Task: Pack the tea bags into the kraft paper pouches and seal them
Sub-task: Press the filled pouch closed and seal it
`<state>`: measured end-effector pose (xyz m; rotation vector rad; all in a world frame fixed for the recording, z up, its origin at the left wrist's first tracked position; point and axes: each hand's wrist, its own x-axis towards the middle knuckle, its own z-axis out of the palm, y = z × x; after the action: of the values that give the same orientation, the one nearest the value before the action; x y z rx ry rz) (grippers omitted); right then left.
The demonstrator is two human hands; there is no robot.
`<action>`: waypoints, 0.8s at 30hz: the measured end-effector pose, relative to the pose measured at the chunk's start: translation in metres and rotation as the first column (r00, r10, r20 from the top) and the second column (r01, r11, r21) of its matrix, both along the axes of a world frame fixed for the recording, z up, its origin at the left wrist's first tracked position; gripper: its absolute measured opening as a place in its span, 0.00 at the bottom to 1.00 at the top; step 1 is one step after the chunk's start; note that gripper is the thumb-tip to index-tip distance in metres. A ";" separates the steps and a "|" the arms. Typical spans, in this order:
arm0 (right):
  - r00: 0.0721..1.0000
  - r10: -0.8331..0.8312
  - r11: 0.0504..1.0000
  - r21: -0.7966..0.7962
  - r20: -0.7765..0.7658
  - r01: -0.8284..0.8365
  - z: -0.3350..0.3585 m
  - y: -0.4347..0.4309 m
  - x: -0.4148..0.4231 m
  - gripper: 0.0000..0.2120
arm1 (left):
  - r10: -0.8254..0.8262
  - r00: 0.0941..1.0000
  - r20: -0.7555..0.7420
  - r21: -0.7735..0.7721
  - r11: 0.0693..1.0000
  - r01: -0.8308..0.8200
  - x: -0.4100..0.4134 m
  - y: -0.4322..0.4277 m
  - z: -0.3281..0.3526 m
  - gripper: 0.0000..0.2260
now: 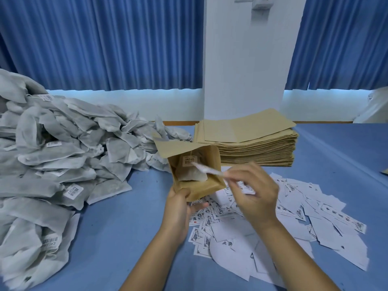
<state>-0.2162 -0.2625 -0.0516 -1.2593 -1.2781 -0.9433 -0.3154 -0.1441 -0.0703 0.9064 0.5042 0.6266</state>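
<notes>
The left hand grips the lower end of an open kraft paper pouch, held above the middle of the tabletop with its mouth tilted up toward the person and its flap raised behind. One tea bag with a barcoded tag already lies inside. The right hand, just right of the mouth, pinches a white paper slip, blurred. The slip's long axis runs from the fingers leftward and away, and its tip is at the opening. It looks set to go in along that line, with the right hand doing the feeding. The tea bag pile fills the left edge, the pouch stack sits at the far edge, and printed slips lie scattered on the right.
</notes>
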 end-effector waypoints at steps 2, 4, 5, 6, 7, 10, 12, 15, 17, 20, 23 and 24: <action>0.972 -0.091 0.985 -0.124 0.218 0.120 0.001 0.008 -0.002 0.05 | -0.022 1.000 0.005 0.031 0.999 0.022 -0.001 -0.001 0.000 0.15; 0.927 -0.219 0.949 -0.153 0.306 0.275 0.003 0.018 -0.002 0.08 | -0.023 1.000 -0.004 0.038 0.999 0.024 -0.001 -0.002 0.000 0.14; 0.910 -0.279 0.928 -0.157 0.307 0.338 0.005 0.022 -0.002 0.09 | -0.016 1.000 -0.013 0.029 0.999 0.017 -0.001 -0.003 0.000 0.12; 0.894 -0.331 0.908 -0.157 0.301 0.389 0.006 0.028 -0.003 0.09 | -0.005 1.000 -0.025 0.014 1.000 0.005 0.000 -0.004 -0.001 0.11; 0.882 -0.369 0.885 -0.178 0.292 0.429 0.008 0.034 -0.004 0.07 | 0.004 0.999 -0.034 0.003 1.000 -0.004 0.001 -0.004 0.000 0.11; 0.859 -0.386 0.750 -0.429 0.335 0.504 0.004 0.050 -0.011 0.04 | -0.033 0.999 -0.020 0.047 0.998 0.034 0.001 -0.004 0.000 0.12; 0.904 -0.294 0.696 -0.578 0.311 0.426 -0.001 0.049 -0.013 0.12 | -0.063 0.998 -0.027 0.070 0.995 0.065 -0.001 -0.002 0.000 0.10; 0.961 -0.277 0.902 -0.351 -0.022 0.252 0.005 0.034 -0.007 0.11 | -0.066 0.998 -0.008 0.007 0.998 0.066 -0.002 0.002 0.000 0.10; 0.919 -0.254 0.950 -0.258 -0.300 0.178 0.007 0.023 0.002 0.15 | -0.068 0.998 0.006 -0.024 0.997 0.068 -0.002 0.002 0.000 0.09; 0.816 -0.048 0.904 -0.372 -0.577 -0.210 -0.002 0.019 0.001 0.35 | -0.116 0.993 0.024 0.020 0.993 0.116 -0.004 0.000 -0.002 0.08; 0.827 0.003 0.888 -0.379 -0.562 -0.261 -0.014 0.021 0.002 0.37 | -0.137 0.989 0.059 0.164 0.978 0.126 -0.004 -0.002 -0.003 0.13; 0.820 0.012 0.885 -0.375 -0.573 -0.275 -0.014 0.021 0.003 0.37 | -0.123 0.989 0.087 0.184 0.977 0.106 -0.005 -0.002 -0.001 0.17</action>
<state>-0.2131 -0.2418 -0.0658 -1.6089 -1.1162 -0.1193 -0.3206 -0.1461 -0.0710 1.0617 0.3085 0.6145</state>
